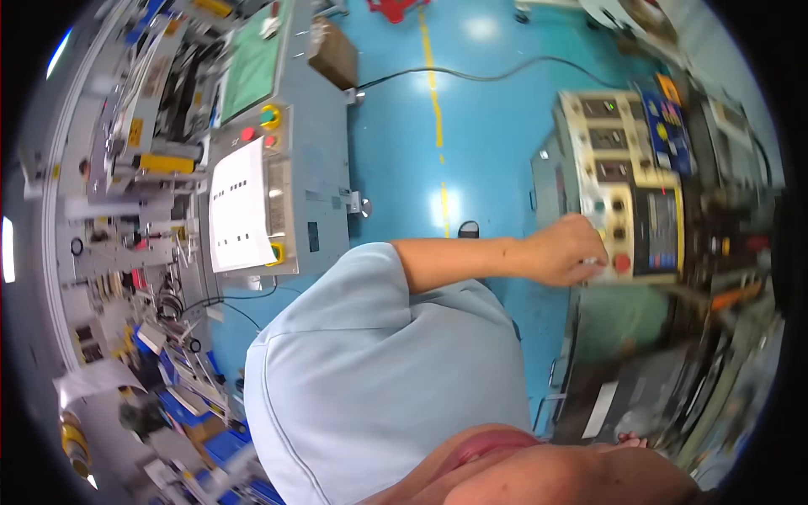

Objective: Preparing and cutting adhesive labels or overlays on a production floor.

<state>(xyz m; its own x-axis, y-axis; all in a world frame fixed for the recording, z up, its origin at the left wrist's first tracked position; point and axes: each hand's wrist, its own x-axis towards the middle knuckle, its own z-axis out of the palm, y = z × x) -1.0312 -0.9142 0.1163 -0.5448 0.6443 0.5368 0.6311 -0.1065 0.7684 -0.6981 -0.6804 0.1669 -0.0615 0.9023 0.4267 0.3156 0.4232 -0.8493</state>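
Note:
My left arm stretches across to the right, and my left hand (566,252) is at the near left edge of the cream control panel (593,220). Its fingers are curled closed beside a red push button (622,263); whatever they hold, if anything, is hidden. A small dark display screen (656,227) with a yellow frame sits in the panel, right of several black knobs. Of my right hand (631,440) only some fingertips show at the lower right, over the machine bed near a clear, crumpled-looking thing (637,421). The rest of that hand is hidden.
A grey machine cabinet (316,185) stands on the left, with a white printed sheet (238,206) and red buttons on top. A cardboard box (333,53) is beside it. A dark cable (480,77) crosses the blue floor (391,160), which has a yellow line.

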